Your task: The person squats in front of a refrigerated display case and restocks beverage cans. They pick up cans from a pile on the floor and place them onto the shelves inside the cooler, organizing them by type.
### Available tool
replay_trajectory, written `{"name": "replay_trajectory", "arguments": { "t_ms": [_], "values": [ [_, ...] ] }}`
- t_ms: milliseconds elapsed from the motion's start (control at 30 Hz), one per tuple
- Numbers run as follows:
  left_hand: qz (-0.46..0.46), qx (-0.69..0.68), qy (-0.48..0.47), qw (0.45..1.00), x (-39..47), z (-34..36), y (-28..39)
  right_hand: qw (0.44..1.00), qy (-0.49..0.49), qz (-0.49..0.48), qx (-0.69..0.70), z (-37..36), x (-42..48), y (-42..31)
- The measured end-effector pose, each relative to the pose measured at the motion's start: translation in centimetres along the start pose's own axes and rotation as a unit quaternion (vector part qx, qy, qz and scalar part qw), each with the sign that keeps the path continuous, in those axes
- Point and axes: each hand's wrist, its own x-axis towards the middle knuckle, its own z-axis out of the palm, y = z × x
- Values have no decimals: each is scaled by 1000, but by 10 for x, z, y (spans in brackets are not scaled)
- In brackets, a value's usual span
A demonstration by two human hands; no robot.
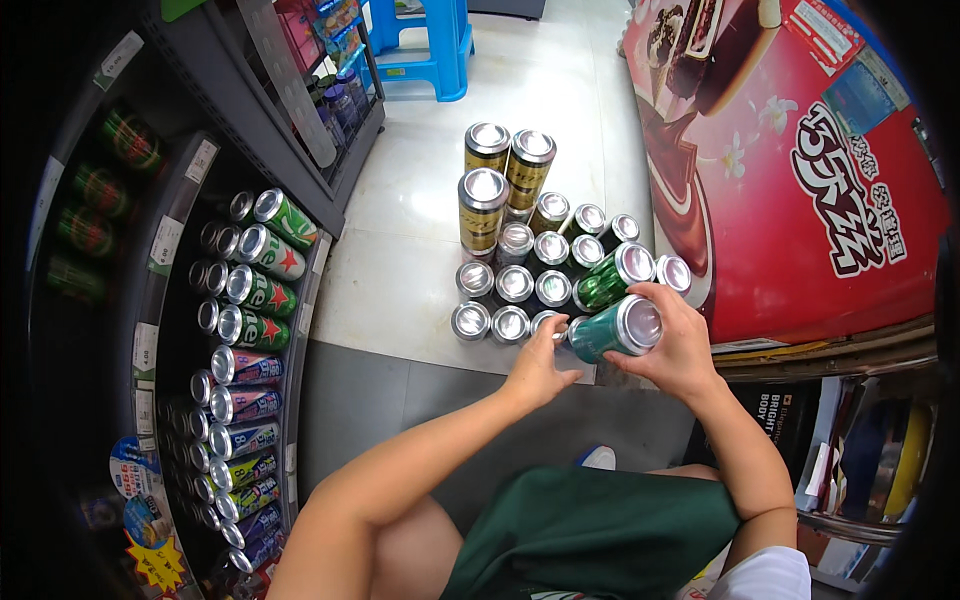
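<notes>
My right hand [671, 345] grips a teal drink can [600, 330] by its top end, thumb on the near side and fingers on the far side. The can leans over the near right corner of a block of upright cans [514, 283] on the floor. Left of it, my left hand [541, 367] holds nothing, its thumb and fingers apart near the block's front edge. A green can [611, 277] sits higher than its neighbours just beyond the teal can. Several tall gold cans [482, 210] stand at the block's far left.
A shelf on the left holds rows of green Heineken cans [271, 259] and coloured cans [247, 439], with price tags along its edges. A red freezer with printed pictures [757, 187] borders the right side. Blue plastic stools [442, 56] stand at the back.
</notes>
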Motion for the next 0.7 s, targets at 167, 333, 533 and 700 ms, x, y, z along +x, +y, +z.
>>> {"name": "replay_trajectory", "arguments": {
  "t_ms": [167,333,533,700],
  "values": [
    [-26,43,-14,999,-3,8,-14,999,13,-13,-29,16,-8,29],
    [-20,19,-26,999,5,21,2,998,16,-17,-60,30,-8,40],
    [-16,11,-41,999,5,25,1,996,27,-6,-89,34,-8,43],
    [-25,-5,-49,998,7,24,2,994,44,-5,-101,40,-7,45]
  ]
}}
